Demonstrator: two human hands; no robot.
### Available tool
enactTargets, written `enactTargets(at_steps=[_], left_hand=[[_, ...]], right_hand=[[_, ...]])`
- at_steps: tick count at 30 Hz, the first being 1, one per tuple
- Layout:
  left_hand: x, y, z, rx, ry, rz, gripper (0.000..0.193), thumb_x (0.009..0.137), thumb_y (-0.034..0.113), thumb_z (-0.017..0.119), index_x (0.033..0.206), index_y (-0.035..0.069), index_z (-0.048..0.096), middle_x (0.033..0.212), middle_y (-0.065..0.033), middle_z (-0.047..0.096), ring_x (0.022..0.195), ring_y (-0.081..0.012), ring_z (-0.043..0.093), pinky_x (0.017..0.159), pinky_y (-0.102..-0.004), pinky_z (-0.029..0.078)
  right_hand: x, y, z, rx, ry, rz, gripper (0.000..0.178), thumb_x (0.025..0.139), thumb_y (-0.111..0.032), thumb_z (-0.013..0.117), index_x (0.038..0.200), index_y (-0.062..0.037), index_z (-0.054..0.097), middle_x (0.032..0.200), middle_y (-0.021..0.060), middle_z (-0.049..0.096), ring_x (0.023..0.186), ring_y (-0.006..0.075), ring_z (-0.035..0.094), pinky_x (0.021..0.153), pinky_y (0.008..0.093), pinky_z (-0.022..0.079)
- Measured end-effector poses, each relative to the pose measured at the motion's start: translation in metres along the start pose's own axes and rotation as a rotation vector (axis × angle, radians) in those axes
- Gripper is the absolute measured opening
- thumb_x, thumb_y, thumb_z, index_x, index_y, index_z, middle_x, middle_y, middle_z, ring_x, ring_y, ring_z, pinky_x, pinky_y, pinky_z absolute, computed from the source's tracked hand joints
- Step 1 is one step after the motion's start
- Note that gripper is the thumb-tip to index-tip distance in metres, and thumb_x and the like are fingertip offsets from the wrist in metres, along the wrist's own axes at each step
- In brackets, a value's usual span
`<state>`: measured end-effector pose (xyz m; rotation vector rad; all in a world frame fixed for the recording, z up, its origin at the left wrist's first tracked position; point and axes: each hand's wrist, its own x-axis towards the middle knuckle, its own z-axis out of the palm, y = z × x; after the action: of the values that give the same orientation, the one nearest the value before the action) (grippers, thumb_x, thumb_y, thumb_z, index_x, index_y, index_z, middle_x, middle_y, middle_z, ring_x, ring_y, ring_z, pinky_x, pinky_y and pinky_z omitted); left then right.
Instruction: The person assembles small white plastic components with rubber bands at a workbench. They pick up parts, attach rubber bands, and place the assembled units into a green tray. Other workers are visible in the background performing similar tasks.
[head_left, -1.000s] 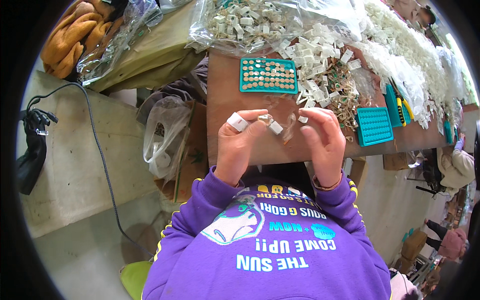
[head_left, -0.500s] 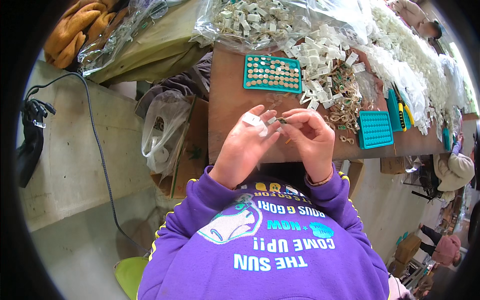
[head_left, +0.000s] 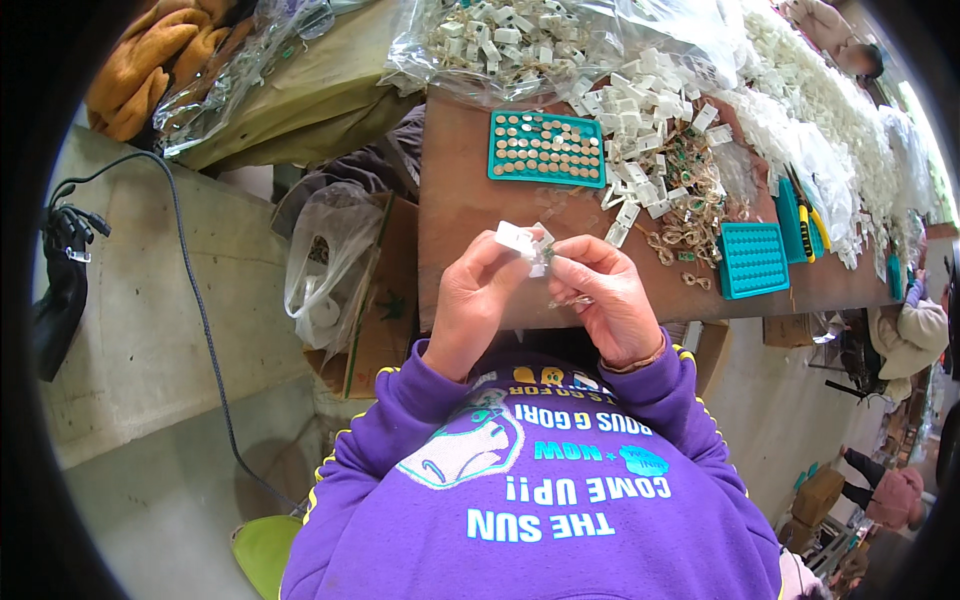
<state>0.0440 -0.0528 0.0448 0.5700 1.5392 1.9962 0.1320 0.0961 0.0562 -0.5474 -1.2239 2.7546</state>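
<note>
The left hand (head_left: 472, 303) pinches a white case (head_left: 515, 238) over the table (head_left: 448, 215) near its front edge, while the right hand (head_left: 612, 308) grips a small part (head_left: 547, 254) just beside it — whether they touch, I cannot tell. Beyond lies a teal tray (head_left: 546, 183) of discs (head_left: 547, 145) — a white heap (head_left: 640, 105) to its right.

On the tabletop (head_left: 455, 245), a tray (head_left: 545, 183) bearing discs (head_left: 558, 142) lies left of the casing pile (head_left: 640, 125). A clear bag (head_left: 405, 62) lies behind. Loops (head_left: 692, 215) lie before the pile, a second tray (head_left: 753, 260) right of them, pliers (head_left: 804, 232) farther right. The left fingers' (head_left: 487, 262) casing (head_left: 515, 238) is before the first tray.
</note>
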Motion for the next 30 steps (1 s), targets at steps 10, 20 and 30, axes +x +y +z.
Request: enactTargets(at_steps=[10,20,30], left_hand=[[-0.002,-0.006,0.011,-0.152,0.176,0.057,0.017,0.088,-0.003,0.065,0.103,0.004,0.059,0.103,-0.0049,0.065,0.096,-0.0084,0.061,0.083,-0.0230,0.049],[0.003,-0.001,-0.006,-0.123,-0.114,0.019,0.018,0.086,-0.005,0.065,0.101,0.003,0.060,0.094,-0.0012,0.064,0.088,-0.0074,0.061,0.080,-0.0212,0.049],[0.005,0.003,0.006,-0.240,-0.125,-0.054,0.014,0.086,-0.003,0.067,0.096,0.003,0.057,0.093,-0.0033,0.064,0.086,-0.0081,0.061,0.077,-0.0222,0.050]], right_hand=[[-0.002,0.003,0.007,-0.057,0.061,-0.018,0.015,0.088,-0.011,0.068,0.098,-0.0010,0.064,0.086,0.0023,0.066,0.069,0.0073,0.063,0.063,0.0204,0.050],[0.000,-0.016,-0.001,-0.293,-0.085,-0.012,0.010,0.083,-0.006,0.070,0.089,-0.0006,0.063,0.081,0.0024,0.065,0.072,0.0080,0.060,0.069,0.0221,0.049],[0.001,0.002,-0.008,0.028,-0.089,0.128,0.013,0.090,-0.014,0.066,0.088,-0.0043,0.059,0.093,0.0022,0.062,0.080,0.0091,0.060,0.075,0.0239,0.052]])
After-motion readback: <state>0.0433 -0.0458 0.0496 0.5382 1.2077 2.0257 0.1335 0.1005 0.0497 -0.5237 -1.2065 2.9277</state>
